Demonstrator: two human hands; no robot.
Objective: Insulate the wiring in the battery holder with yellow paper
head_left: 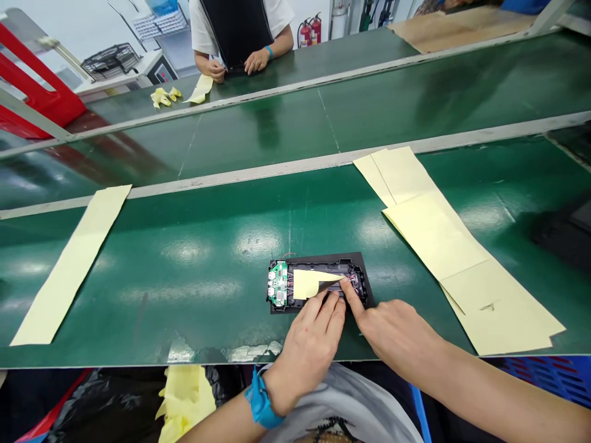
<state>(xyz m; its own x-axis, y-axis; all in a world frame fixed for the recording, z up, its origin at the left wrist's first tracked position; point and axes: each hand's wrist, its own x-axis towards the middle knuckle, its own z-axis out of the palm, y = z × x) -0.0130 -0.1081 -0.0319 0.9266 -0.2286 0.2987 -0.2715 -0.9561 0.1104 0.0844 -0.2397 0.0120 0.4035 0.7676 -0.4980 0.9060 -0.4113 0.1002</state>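
Head view: the left hand (314, 335) rests extended fingers at the near edge of the yellow sheet (305, 285), apparently steadying it; the right hand (398, 331) sets its index finger on the tapered end, any pinch being indeterminable. The black housing (323, 265), flat on the bench (207, 252), contains this sheet and, leftmost, a green circuit board (277, 284).

"What's on the green worktop (198, 307)?"

"A flat black pad (357, 258) near the middle, bearing an open black casing (302, 266). Well to the left, a long pale-yellow paper strip (74, 264), lying aslant."

"And on the right?"

"Overlapping pale-yellow paper sheets (443, 246), reaching close to the front edge."
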